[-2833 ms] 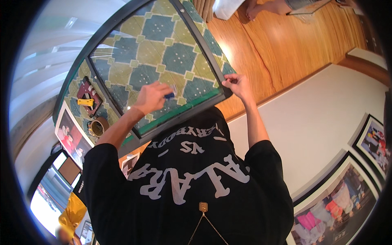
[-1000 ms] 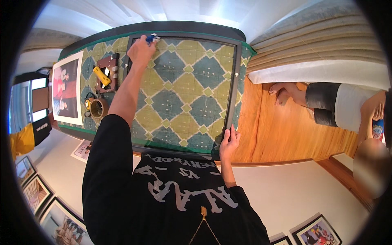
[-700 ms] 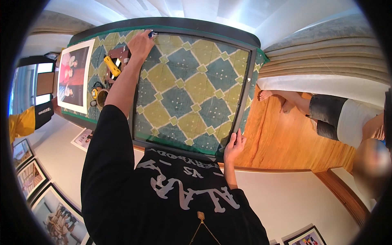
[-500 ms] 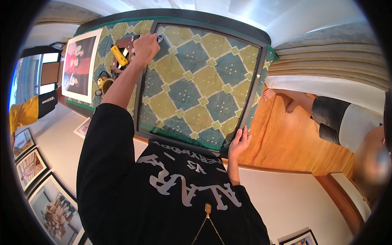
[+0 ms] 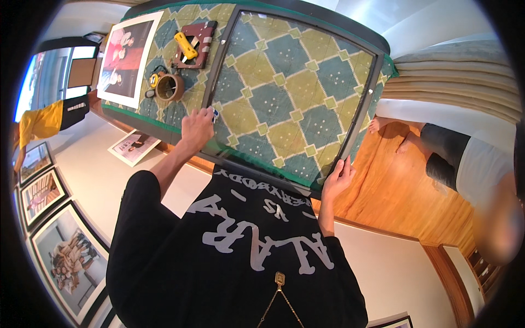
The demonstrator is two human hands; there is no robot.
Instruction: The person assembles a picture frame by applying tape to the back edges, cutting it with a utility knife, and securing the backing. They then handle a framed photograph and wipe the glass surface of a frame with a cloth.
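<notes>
A large dark grey frame (image 5: 223, 52) with a clear pane lies flat in front of me on a green and teal diamond-patterned quilted cover (image 5: 246, 46). My left hand (image 5: 197, 130) is on the frame's left side, close to the near left corner. Its fingers are closed on a small blue-and-white thing (image 5: 215, 115), mostly hidden, whose kind I cannot make out. At the near right corner, my right hand (image 5: 339, 177) grips the frame's edge between thumb and fingers.
Left of the frame lie a yellow hand tool (image 5: 186, 46) on a dark red square piece (image 5: 206, 35), a brown tape-like roll (image 5: 169, 87) and a white-bordered photo print (image 5: 101, 90). Another person (image 5: 445, 147) is at the right on the wooden floor, one in yellow (image 5: 41, 123) at far left.
My left hand has slid along the frame's left side from the far end toward me, with the small blue-and-white thing. My right hand stays at the near right corner.
</notes>
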